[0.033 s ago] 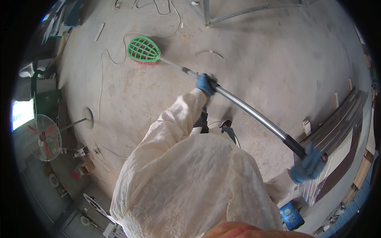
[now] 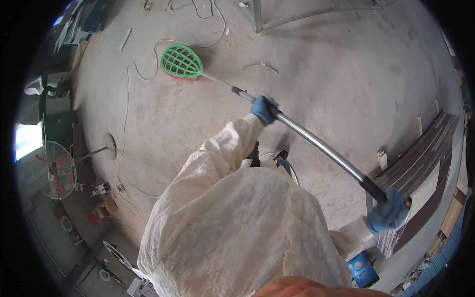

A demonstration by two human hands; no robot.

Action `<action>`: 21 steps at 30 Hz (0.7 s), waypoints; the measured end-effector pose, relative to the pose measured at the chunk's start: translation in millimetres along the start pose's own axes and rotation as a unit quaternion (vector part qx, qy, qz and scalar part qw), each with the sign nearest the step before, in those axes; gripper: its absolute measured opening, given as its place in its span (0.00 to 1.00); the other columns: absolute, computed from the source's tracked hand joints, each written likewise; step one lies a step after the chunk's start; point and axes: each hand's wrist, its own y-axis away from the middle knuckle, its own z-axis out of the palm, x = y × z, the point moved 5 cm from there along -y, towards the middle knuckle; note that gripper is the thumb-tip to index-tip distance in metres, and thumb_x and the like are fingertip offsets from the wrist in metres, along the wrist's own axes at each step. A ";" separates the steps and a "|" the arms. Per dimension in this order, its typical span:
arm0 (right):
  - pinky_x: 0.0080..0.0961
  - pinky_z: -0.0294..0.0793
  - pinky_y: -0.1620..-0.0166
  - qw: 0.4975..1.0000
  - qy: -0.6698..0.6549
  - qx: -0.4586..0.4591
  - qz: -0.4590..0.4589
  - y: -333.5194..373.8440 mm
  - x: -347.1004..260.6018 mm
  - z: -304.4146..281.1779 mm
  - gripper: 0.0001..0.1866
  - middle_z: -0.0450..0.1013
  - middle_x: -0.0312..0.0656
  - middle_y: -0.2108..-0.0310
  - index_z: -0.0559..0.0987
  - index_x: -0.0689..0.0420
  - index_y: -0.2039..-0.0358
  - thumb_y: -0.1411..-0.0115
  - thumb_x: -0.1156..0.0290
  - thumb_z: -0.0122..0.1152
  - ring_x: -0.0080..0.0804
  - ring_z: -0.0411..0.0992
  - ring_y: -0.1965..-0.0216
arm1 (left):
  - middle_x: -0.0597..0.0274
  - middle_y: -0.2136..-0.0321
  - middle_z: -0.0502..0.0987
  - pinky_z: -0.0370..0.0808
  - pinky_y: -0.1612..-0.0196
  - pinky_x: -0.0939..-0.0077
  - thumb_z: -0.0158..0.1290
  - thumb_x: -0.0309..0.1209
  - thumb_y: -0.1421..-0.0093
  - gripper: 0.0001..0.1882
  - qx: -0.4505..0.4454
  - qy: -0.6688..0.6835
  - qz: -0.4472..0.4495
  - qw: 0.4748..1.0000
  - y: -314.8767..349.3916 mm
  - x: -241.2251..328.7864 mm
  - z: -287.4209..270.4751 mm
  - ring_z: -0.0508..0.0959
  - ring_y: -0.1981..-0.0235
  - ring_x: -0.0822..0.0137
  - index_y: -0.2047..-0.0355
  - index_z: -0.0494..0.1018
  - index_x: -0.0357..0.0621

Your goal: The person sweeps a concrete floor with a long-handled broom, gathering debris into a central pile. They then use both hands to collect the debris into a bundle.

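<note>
Grey floor spreads beneath a person in a pale, loose top. One long-handled brush slants across the view, its green lattice head down on the floor at upper left, just beside a white cable. Both blue-gloved hands are closed around it: left hand partway along the shaft, right hand near its other end. Widely spaced hands should steer steadily; red bristles probably work best pressed flat, with the head clear of the cable.

The floor is grey, kinda blotchy. Green broom head sits on it, plus a pale winding cord, a curved strip and stacked dark boards.
</note>
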 end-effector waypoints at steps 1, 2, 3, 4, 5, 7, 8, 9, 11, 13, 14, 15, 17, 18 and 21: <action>0.20 0.72 0.67 0.971 -0.163 0.039 0.168 21.5 43.7 -17.4 0.17 0.67 0.35 0.83 0.70 0.51 0.83 0.36 0.71 0.45 0.28 0.68 0.80 | 0.60 0.83 0.67 0.69 0.71 0.62 0.44 0.31 0.50 0.10 0.016 -0.034 -0.045 0.998 22.2 -30.0 4.0 0.69 0.79 0.60 0.86 0.60 0.49; 0.21 0.72 0.66 0.893 -0.324 0.114 0.289 50.6 83.3 -37.2 0.16 0.67 0.35 0.83 0.69 0.52 0.83 0.36 0.71 0.45 0.28 0.68 0.80 | 0.60 0.83 0.67 0.69 0.69 0.59 0.43 0.29 0.53 0.06 0.010 -0.010 -0.114 0.993 47.5 -62.7 6.8 0.69 0.79 0.58 0.85 0.61 0.48; 0.22 0.72 0.66 0.844 -0.396 0.179 0.315 75.1 111.8 -62.4 0.16 0.67 0.35 0.83 0.69 0.52 0.82 0.36 0.71 0.45 0.28 0.67 0.80 | 0.60 0.83 0.67 0.69 0.68 0.56 0.43 0.29 0.53 0.04 0.055 -0.004 -0.128 0.990 74.5 -93.3 6.3 0.70 0.78 0.57 0.83 0.63 0.47; 0.22 0.72 0.66 0.808 -0.414 0.217 0.360 100.9 136.0 -88.4 0.15 0.67 0.35 0.83 0.69 0.52 0.81 0.36 0.71 0.44 0.28 0.67 0.80 | 0.59 0.81 0.68 0.69 0.68 0.54 0.43 0.29 0.53 0.03 0.023 -0.009 -0.137 0.990 106.4 -122.1 7.7 0.71 0.76 0.56 0.80 0.65 0.46; 0.23 0.72 0.65 0.795 -0.416 0.264 0.354 118.7 147.7 -118.0 0.15 0.67 0.35 0.83 0.69 0.53 0.81 0.36 0.70 0.44 0.28 0.67 0.80 | 0.60 0.81 0.68 0.70 0.66 0.52 0.43 0.30 0.52 0.03 0.015 0.015 -0.199 0.980 142.2 -151.9 12.2 0.72 0.76 0.57 0.79 0.65 0.46; 0.24 0.72 0.65 0.794 -0.395 0.284 0.366 151.1 183.8 -142.5 0.14 0.67 0.35 0.83 0.69 0.53 0.79 0.36 0.70 0.44 0.28 0.67 0.80 | 0.58 0.78 0.71 0.73 0.59 0.56 0.43 0.29 0.50 0.04 -0.043 0.036 -0.268 0.962 187.3 -237.5 28.2 0.73 0.72 0.57 0.77 0.67 0.45; 0.24 0.72 0.64 0.781 -0.399 0.299 0.377 160.6 196.3 -148.6 0.13 0.67 0.35 0.83 0.69 0.53 0.79 0.36 0.70 0.44 0.28 0.67 0.80 | 0.56 0.75 0.73 0.73 0.56 0.58 0.43 0.30 0.47 0.06 -0.017 0.030 -0.343 0.939 214.4 -279.9 27.4 0.74 0.69 0.56 0.74 0.68 0.43; 0.25 0.72 0.64 0.766 -0.422 0.304 0.377 167.8 208.3 -152.1 0.12 0.66 0.36 0.83 0.69 0.54 0.78 0.36 0.70 0.44 0.28 0.67 0.80 | 0.55 0.73 0.74 0.73 0.54 0.56 0.45 0.30 0.46 0.07 0.056 0.002 -0.377 0.924 226.0 -321.0 31.0 0.75 0.66 0.55 0.69 0.68 0.40; 0.26 0.71 0.63 0.752 -0.430 0.279 0.413 180.6 224.7 -155.2 0.11 0.66 0.36 0.83 0.69 0.54 0.77 0.36 0.70 0.44 0.27 0.67 0.79 | 0.52 0.65 0.75 0.74 0.50 0.57 0.45 0.28 0.44 0.12 0.093 -0.034 -0.372 0.923 252.9 -372.8 30.3 0.77 0.60 0.54 0.58 0.64 0.41; 0.27 0.71 0.63 0.735 -0.461 0.235 0.438 187.6 232.8 -151.2 0.10 0.66 0.36 0.84 0.68 0.55 0.76 0.36 0.70 0.44 0.27 0.67 0.79 | 0.52 0.64 0.77 0.78 0.54 0.59 0.45 0.28 0.42 0.14 0.107 -0.076 -0.418 0.899 270.3 -406.2 26.9 0.79 0.61 0.56 0.55 0.62 0.44; 0.27 0.71 0.62 0.728 -0.468 0.221 0.449 190.8 234.0 -150.5 0.10 0.66 0.36 0.84 0.68 0.55 0.75 0.36 0.70 0.44 0.27 0.67 0.79 | 0.52 0.64 0.77 0.78 0.54 0.58 0.44 0.28 0.42 0.14 0.106 -0.071 -0.424 0.897 273.5 -418.3 30.3 0.79 0.61 0.57 0.55 0.61 0.44; 0.28 0.71 0.62 0.724 -0.476 0.205 0.456 193.5 233.6 -149.2 0.09 0.66 0.36 0.84 0.68 0.55 0.74 0.36 0.70 0.43 0.27 0.67 0.79 | 0.53 0.64 0.77 0.78 0.55 0.57 0.44 0.28 0.42 0.14 0.112 -0.075 -0.425 0.895 274.2 -423.9 29.2 0.79 0.62 0.58 0.54 0.61 0.44; 0.29 0.71 0.61 0.727 -0.465 0.204 0.463 197.5 230.9 -148.4 0.09 0.66 0.37 0.84 0.68 0.56 0.73 0.36 0.70 0.43 0.27 0.67 0.79 | 0.53 0.64 0.77 0.78 0.55 0.56 0.44 0.28 0.41 0.14 0.123 -0.090 -0.435 0.887 267.0 -427.3 23.7 0.79 0.62 0.57 0.54 0.61 0.46; 0.30 0.71 0.61 0.727 -0.462 0.202 0.466 197.6 228.0 -145.2 0.08 0.66 0.37 0.84 0.68 0.56 0.72 0.36 0.70 0.43 0.27 0.67 0.79 | 0.53 0.64 0.77 0.78 0.55 0.56 0.44 0.28 0.41 0.14 0.127 -0.091 -0.431 0.889 257.6 -425.9 18.9 0.79 0.62 0.57 0.54 0.61 0.46; 0.31 0.70 0.60 0.724 -0.460 0.192 0.477 193.9 220.0 -126.6 0.07 0.65 0.37 0.84 0.68 0.57 0.70 0.37 0.70 0.43 0.27 0.66 0.79 | 0.50 0.61 0.73 0.76 0.55 0.48 0.45 0.29 0.42 0.15 0.150 -0.082 -0.380 0.909 208.2 -416.6 -4.5 0.77 0.59 0.52 0.54 0.60 0.48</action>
